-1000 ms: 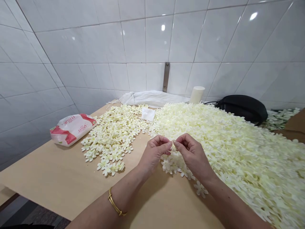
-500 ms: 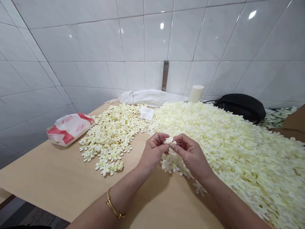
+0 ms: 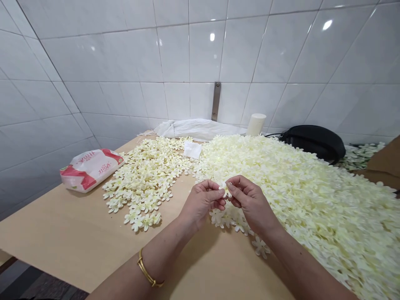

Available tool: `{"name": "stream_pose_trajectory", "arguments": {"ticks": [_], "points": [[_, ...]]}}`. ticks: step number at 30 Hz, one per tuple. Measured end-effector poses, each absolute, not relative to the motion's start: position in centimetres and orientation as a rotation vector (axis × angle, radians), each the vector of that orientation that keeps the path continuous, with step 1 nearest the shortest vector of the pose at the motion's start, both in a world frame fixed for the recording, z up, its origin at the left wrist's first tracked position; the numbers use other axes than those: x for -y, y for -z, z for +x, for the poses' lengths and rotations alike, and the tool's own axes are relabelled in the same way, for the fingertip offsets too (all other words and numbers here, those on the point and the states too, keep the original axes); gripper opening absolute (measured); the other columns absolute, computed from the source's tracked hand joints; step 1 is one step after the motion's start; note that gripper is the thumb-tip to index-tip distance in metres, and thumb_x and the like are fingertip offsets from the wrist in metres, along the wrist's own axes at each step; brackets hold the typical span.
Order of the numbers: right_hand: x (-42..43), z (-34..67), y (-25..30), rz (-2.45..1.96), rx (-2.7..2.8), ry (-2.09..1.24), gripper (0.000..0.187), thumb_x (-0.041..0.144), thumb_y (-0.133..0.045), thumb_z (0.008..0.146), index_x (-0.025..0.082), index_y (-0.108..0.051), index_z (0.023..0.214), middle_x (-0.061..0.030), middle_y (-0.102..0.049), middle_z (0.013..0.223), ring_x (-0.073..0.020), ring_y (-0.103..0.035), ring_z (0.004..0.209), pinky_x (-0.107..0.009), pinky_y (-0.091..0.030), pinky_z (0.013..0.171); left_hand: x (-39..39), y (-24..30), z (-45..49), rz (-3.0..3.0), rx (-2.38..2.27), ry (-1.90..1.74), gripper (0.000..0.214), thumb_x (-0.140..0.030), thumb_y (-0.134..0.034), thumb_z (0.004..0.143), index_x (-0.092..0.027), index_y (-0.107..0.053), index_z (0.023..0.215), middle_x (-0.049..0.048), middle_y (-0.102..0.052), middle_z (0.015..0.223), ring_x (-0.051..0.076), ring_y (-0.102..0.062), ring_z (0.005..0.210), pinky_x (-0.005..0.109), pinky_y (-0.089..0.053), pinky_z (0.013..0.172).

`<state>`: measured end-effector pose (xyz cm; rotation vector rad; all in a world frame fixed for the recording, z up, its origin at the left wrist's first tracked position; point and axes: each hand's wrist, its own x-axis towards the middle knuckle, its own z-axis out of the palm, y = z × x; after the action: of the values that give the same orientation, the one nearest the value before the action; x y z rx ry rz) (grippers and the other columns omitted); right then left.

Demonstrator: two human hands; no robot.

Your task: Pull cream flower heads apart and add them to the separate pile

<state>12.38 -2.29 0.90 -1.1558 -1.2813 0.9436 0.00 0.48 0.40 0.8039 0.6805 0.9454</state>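
Between my fingertips is a small white artificial flower (image 3: 225,191), its petals facing me. My left hand (image 3: 204,202) pinches its left side, and my right hand (image 3: 248,200) pinches its right side. Both hands are raised over the near edge of a large heap of pale cream flowers (image 3: 300,200), which spreads across the right of the table. One loose flower (image 3: 261,247) lies on the table below my right wrist. A smaller pile of flowers (image 3: 146,175) lies to the left of my hands.
A red and white tissue pack (image 3: 92,168) lies on the wooden table (image 3: 71,233) at the left. Behind are a white tissue (image 3: 192,149), a white plastic sheet (image 3: 200,128), a cream cylinder (image 3: 256,124), a black bag (image 3: 314,141) and brown cardboard (image 3: 386,162). A tiled wall (image 3: 175,98) stands at the back.
The flower has turned from edge-on to showing its face and petals. My fingers have shifted around it, still pinching it from both sides.
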Motion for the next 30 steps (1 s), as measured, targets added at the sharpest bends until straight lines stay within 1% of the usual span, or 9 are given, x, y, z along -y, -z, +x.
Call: {"name": "stream_pose_trajectory", "arguments": {"ticks": [3, 7, 9, 11, 16, 19, 22, 26, 30], "points": [[2.28, 12.4, -0.65, -1.199, 1.407, -0.827, 0.017, 0.034, -0.051, 0.08, 0.018, -0.057, 0.075, 0.0031, -0.047, 0.059, -0.0093, -0.045, 0.053, -0.021, -0.039, 0.051, -0.62, -0.41, 0.01, 0.742, -0.691, -0.877, 0.023, -0.009, -0.072, 0.051, -0.011, -0.056, 0.068, -0.0012, -0.054, 0.048, 0.008, -0.05, 0.043, 0.02, -0.04, 0.044], [2.51, 12.35, -0.56, -1.332, 1.569, -0.295, 0.018, 0.025, -0.049, 0.081, 0.017, -0.06, 0.092, -0.0016, -0.054, 0.069, -0.0123, -0.049, 0.056, -0.025, -0.04, 0.052, -0.83, -0.3, 0.05, 0.723, -0.757, -0.904, 0.016, -0.008, -0.069, 0.054, -0.01, -0.055, 0.06, -0.0003, -0.053, 0.045, 0.008, -0.049, 0.042, 0.019, -0.039, 0.043], [2.63, 12.3, -0.58, -1.279, 1.645, -0.081, 0.017, 0.02, -0.047, 0.081, 0.017, -0.061, 0.09, -0.0055, -0.058, 0.078, -0.0149, -0.054, 0.066, -0.027, -0.044, 0.059, -0.9, -0.24, 0.05, 0.722, -0.797, -0.953, 0.015, -0.008, -0.07, 0.055, -0.01, -0.055, 0.058, 0.0, -0.054, 0.045, 0.008, -0.051, 0.043, 0.02, -0.041, 0.045], [2.69, 12.27, -0.51, -1.217, 1.723, -0.016, 0.019, 0.017, -0.044, 0.083, 0.017, -0.063, 0.085, -0.0069, -0.06, 0.079, -0.0165, -0.058, 0.071, -0.028, -0.046, 0.064, -0.96, -0.2, 0.02, 0.717, -0.816, -0.981, 0.016, -0.009, -0.071, 0.054, -0.01, -0.055, 0.057, 0.0, -0.054, 0.045, 0.009, -0.053, 0.044, 0.021, -0.042, 0.047], [2.52, 12.29, -0.22, -1.191, 1.748, -0.132, 0.02, 0.02, -0.047, 0.082, 0.018, -0.066, 0.088, -0.0082, -0.064, 0.082, -0.018, -0.061, 0.073, -0.03, -0.049, 0.066, -1.09, -0.14, -0.14, 0.675, -0.755, -0.989, 0.017, -0.008, -0.071, 0.051, -0.011, -0.055, 0.057, -0.0011, -0.055, 0.047, 0.007, -0.05, 0.043, 0.021, -0.041, 0.049], [2.44, 12.31, -0.54, -1.21, 1.575, -0.493, 0.016, 0.026, -0.054, 0.077, 0.017, -0.065, 0.085, -0.006, -0.065, 0.077, -0.017, -0.06, 0.068, -0.03, -0.049, 0.063, -1.14, -0.17, -0.2, 0.688, -0.723, -1.001, 0.017, -0.008, -0.07, 0.05, -0.012, -0.055, 0.057, -0.002, -0.054, 0.048, 0.007, -0.049, 0.043, 0.02, -0.04, 0.049], [2.52, 12.28, -1.04, -1.216, 1.377, -0.807, 0.02, 0.035, -0.058, 0.074, 0.016, -0.062, 0.08, -0.0012, -0.06, 0.064, -0.0133, -0.055, 0.058, -0.027, -0.046, 0.056, -1.07, -0.13, -0.08, 0.786, -0.711, -1.03, 0.018, -0.011, -0.071, 0.049, -0.012, -0.055, 0.057, -0.0031, -0.052, 0.047, 0.006, -0.049, 0.044, 0.02, -0.039, 0.049], [2.68, 12.09, -1.1, -1.296, 1.386, -0.721, 0.021, 0.035, -0.055, 0.075, 0.016, -0.055, 0.066, 0.0015, -0.051, 0.058, -0.0109, -0.046, 0.054, -0.024, -0.038, 0.051, -0.86, 0.08, 0.18, 0.74, -0.694, -1.0, 0.022, -0.014, -0.074, 0.049, -0.013, -0.055, 0.06, -0.0038, -0.053, 0.05, 0.007, -0.049, 0.045, 0.021, -0.041, 0.051], [2.75, 11.85, -0.56, -1.355, 1.42, -0.586, 0.022, 0.035, -0.05, 0.078, 0.018, -0.052, 0.065, 0.0022, -0.047, 0.056, -0.0109, -0.042, 0.053, -0.023, -0.034, 0.049, -0.71, 0.27, 0.34, 0.679, -0.693, -0.95, 0.026, -0.023, -0.076, 0.051, -0.012, -0.055, 0.061, -0.0025, -0.052, 0.051, 0.007, -0.049, 0.046, 0.021, -0.042, 0.049]]}}
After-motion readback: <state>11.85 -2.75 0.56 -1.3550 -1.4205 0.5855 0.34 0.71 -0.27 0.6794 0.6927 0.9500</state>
